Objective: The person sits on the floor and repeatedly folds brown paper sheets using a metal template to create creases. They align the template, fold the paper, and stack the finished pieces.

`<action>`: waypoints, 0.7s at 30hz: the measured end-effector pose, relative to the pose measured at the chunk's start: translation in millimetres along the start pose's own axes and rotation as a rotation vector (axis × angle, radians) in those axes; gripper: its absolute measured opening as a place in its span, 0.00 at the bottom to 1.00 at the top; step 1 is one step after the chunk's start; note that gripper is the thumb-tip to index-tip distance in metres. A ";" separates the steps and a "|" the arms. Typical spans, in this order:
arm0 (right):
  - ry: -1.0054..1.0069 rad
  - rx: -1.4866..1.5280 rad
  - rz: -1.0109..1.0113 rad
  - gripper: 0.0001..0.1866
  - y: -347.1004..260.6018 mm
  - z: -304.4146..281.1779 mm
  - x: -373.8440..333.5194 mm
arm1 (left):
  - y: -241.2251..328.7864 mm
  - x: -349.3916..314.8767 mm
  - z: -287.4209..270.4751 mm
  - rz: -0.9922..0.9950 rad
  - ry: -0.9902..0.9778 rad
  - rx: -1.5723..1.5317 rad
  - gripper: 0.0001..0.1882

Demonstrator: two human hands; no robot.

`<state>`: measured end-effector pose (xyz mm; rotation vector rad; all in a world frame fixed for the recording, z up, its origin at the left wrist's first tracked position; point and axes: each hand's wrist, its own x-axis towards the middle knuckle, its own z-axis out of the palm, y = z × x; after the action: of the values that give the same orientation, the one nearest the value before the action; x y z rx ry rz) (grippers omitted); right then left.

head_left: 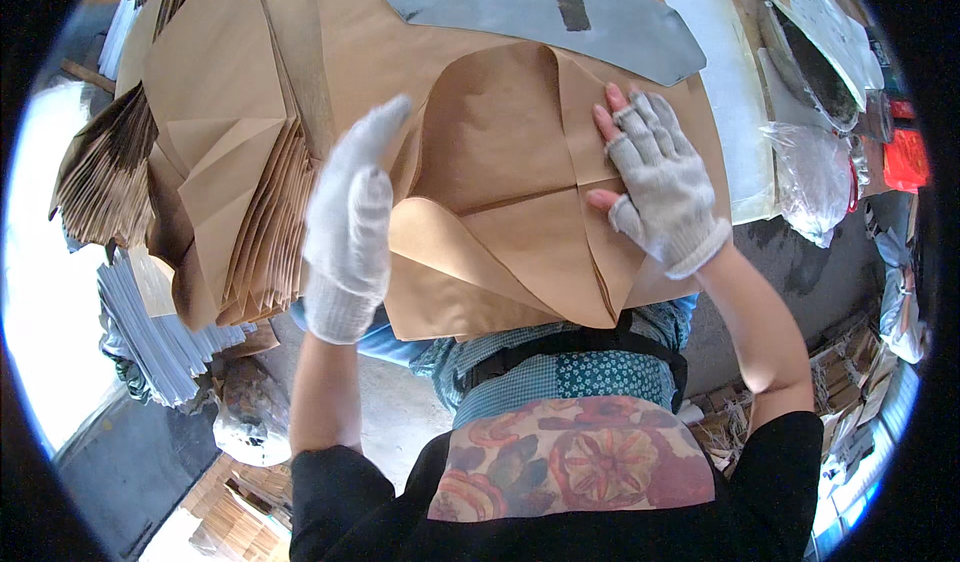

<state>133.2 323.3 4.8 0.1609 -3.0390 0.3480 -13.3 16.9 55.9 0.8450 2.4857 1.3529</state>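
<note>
A sheet of brown kraft paper (490,142) lies in front of me, partly folded, with a raised, curling flap (450,252) and creases crossing near its middle. My right hand (660,172), in a white knit glove with some bare fingertips, rests flat on the paper's right side, fingers spread. On the left, my left hand (350,222), in a white glove, is held edge-on with its fingers stretched out, beside the curled left edge of the paper. Whether it touches that edge I cannot tell. Nothing shows in its grasp.
A grey flat plate (500,12) with a dark rectangle lies at the far side of the work surface. Stacks of folded brown paper (265,212) fan out on the left, above a pile of whitish sheets (170,322). A clear plastic bag (810,177) hangs at the right.
</note>
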 end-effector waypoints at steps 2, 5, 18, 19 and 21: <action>-0.002 -0.042 -0.076 0.45 5.3 3.0 20.3 | -41.0 -26.9 12.7 -0.046 -0.004 0.094 0.43; 0.003 -0.055 -0.153 0.42 9.7 8.5 48.3 | -65.1 -36.0 24.7 0.033 0.000 0.229 0.43; -0.268 0.713 -0.835 0.14 -48.5 23.1 3.6 | -53.0 -32.4 48.3 0.083 -0.038 0.702 0.41; -0.332 0.743 -0.862 0.15 -48.9 24.5 8.0 | -51.4 -32.2 50.7 0.080 -0.046 0.706 0.41; -0.312 0.736 -0.850 0.16 -47.7 26.4 5.4 | -44.0 -25.8 59.2 0.085 -0.061 0.709 0.43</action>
<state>131.5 270.5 -9.7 1.5692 -2.5704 1.3826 15.3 25.9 -16.2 1.0960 2.9249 0.4145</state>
